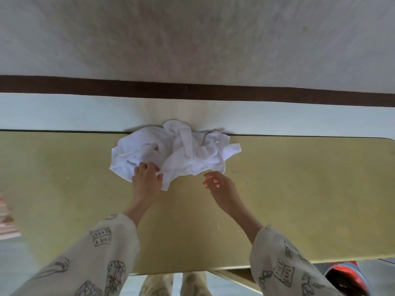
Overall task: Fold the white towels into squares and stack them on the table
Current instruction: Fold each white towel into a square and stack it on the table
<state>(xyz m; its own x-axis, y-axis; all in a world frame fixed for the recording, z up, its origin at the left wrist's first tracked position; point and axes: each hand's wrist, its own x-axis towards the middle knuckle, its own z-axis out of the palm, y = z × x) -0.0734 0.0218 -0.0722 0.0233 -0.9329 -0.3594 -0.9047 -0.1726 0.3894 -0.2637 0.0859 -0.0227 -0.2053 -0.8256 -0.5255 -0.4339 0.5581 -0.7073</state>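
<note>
A crumpled heap of white towels (181, 150) lies at the far middle of the yellow-green table (288, 199), touching the wall behind it. My left hand (146, 178) rests on the heap's near left edge, its fingers pinching the cloth. My right hand (218, 184) hovers just off the heap's near right edge, fingers apart and holding nothing. None of the towels in view is folded.
The table's far edge runs along a pale wall with a dark brown band (213, 90). A red and blue object (346, 276) sits below the table's near right corner. Something pinkish (6, 221) shows at the left border.
</note>
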